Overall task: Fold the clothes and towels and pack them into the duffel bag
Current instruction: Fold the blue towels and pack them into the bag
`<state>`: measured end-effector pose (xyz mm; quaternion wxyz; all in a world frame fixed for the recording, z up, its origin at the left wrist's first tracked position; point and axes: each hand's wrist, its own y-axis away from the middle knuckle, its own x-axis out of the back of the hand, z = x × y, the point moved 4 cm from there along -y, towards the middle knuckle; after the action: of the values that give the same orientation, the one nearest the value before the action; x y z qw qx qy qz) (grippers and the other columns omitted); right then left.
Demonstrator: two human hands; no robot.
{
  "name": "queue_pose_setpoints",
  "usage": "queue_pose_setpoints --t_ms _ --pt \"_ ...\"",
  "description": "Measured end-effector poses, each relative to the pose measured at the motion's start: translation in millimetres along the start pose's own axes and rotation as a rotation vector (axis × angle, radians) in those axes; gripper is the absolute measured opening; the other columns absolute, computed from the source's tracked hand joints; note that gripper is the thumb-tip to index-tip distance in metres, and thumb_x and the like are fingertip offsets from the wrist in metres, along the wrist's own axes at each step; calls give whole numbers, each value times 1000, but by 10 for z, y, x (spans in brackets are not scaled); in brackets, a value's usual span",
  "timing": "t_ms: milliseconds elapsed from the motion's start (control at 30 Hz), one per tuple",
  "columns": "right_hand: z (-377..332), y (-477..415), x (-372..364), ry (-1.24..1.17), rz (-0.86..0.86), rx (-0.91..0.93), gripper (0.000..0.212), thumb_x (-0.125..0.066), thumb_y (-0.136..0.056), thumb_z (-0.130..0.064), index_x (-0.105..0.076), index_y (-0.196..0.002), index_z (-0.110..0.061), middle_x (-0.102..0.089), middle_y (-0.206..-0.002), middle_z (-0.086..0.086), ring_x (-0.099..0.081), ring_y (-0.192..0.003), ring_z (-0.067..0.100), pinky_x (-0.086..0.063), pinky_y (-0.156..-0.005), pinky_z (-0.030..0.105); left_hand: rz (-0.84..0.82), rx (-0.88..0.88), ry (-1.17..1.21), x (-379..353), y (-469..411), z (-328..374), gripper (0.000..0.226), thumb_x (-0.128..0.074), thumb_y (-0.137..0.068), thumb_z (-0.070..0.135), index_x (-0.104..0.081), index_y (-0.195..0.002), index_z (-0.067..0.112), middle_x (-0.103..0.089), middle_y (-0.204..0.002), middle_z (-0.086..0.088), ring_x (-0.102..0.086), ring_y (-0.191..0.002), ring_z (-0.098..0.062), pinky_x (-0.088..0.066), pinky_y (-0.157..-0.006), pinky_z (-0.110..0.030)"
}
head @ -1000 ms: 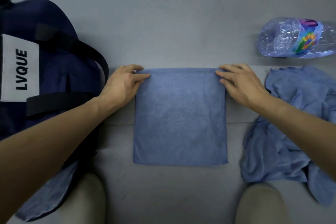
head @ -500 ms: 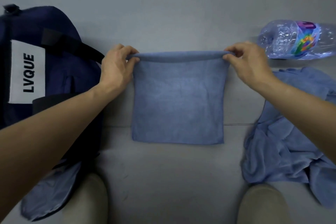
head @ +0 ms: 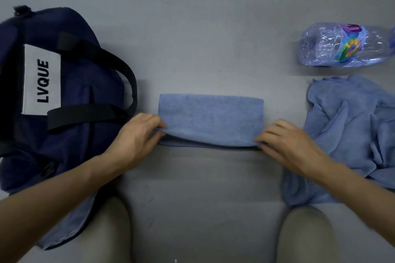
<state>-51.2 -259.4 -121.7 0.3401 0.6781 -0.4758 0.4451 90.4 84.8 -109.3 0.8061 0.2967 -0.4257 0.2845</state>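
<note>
A blue towel [head: 210,115] lies on the grey surface in the middle, folded over into a low wide strip. My left hand [head: 136,136] pinches its near left corner and my right hand [head: 286,143] pinches its near right corner, holding the upper layer's edge just above the lower layer. A navy duffel bag [head: 81,92] with black handles and a white LVQUE label lies at the left. A crumpled heap of blue cloth [head: 350,134] lies at the right.
A crushed clear plastic bottle [head: 342,46] with a coloured label lies at the back right. Another blue cloth [head: 68,228] sticks out from under the bag at the lower left. My two knees [head: 106,235] are at the bottom edge.
Both hands lifted the towel's far edge and carried it toward me, down onto the near edge. The towel went from a square to a half-height strip.
</note>
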Motion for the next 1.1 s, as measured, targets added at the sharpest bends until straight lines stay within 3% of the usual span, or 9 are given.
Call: queue_pose_setpoints --t_ms 133,233,300,400,500,633,833,967,1100 --pt "-100 183 -293 -6 -147 -46 37 -48 -96 -49 -72 -100 -22 -63 -92 -5 -57 -81 21 -53 -74 38 -185 -36 -207 -237 137 2 29 -46 -88 44 -65 -100 25 -61 -108 7 -58 -100 -22 -49 -82 -39" --pt "-103 66 -241 -8 -105 -74 44 -45 -98 -56 -73 -103 -22 -64 -96 -5 -57 -86 20 -50 -77 37 -98 -56 -369 -262 91 237 31 -50 -91 47 -63 -105 23 -58 -113 4 -55 -102 -24 -44 -81 -39" --pt "-106 -91 -183 2 -57 -37 41 -45 -101 -49 -71 -113 -20 -65 -114 2 -59 -101 26 -51 -86 43 -37 -69 -382 -320 36 469 35 -53 -94 39 -61 -121 18 -58 -125 -3 -56 -105 -30 -44 -81 -42" --pt "-15 -320 -265 101 -115 6 47 -41 -101 -46 -58 -139 -23 -46 -152 11 -43 -139 34 -39 -112 48 -168 91 -327 -557 -54 612 67 -40 -100 50 -24 -159 24 -26 -163 -10 -37 -141 -36 -39 -108 -47" --pt "92 -441 -410 162 -243 -5 60 -33 -99 -54 -44 -150 -24 -32 -161 12 -35 -145 36 -34 -115 51 -250 235 -287 -751 -307 501 80 -13 -93 71 8 -160 32 11 -169 -4 5 -155 -31 -6 -125 -52" --pt "-43 -362 -498 134 -217 -153 74 -27 -96 -67 -32 -156 -24 -31 -162 9 -33 -146 34 -39 -112 48 -187 43 -366 -593 -913 269 89 -8 -84 78 -1 -161 31 6 -169 -10 5 -155 -37 -2 -122 -58" --pt "-666 -104 -592 -2 -156 -176 71 -39 -97 -59 -31 -157 -22 -17 -167 7 -33 -146 32 -40 -112 44 36 -56 -403 -508 -1076 414 74 -66 -92 36 -33 -157 23 -22 -164 -20 -20 -151 -43 -18 -120 -60" --pt "-778 -6 -612 84 -151 -25 63 -45 -95 -46 -45 -149 -15 -26 -163 10 -44 -138 31 -46 -107 44 115 -306 -254 -696 -488 619 51 -59 -96 23 -53 -145 14 -44 -153 -19 -41 -142 -40 -32 -117 -52" --pt "-655 203 -799 202 -235 99 64 -45 -96 -40 -33 -156 -19 -24 -165 7 -22 -152 31 -33 -115 51 -102 -464 -222 -1021 198 724 56 -43 -104 43 -41 -153 16 -35 -161 -12 -31 -149 -33 -28 -121 -48"
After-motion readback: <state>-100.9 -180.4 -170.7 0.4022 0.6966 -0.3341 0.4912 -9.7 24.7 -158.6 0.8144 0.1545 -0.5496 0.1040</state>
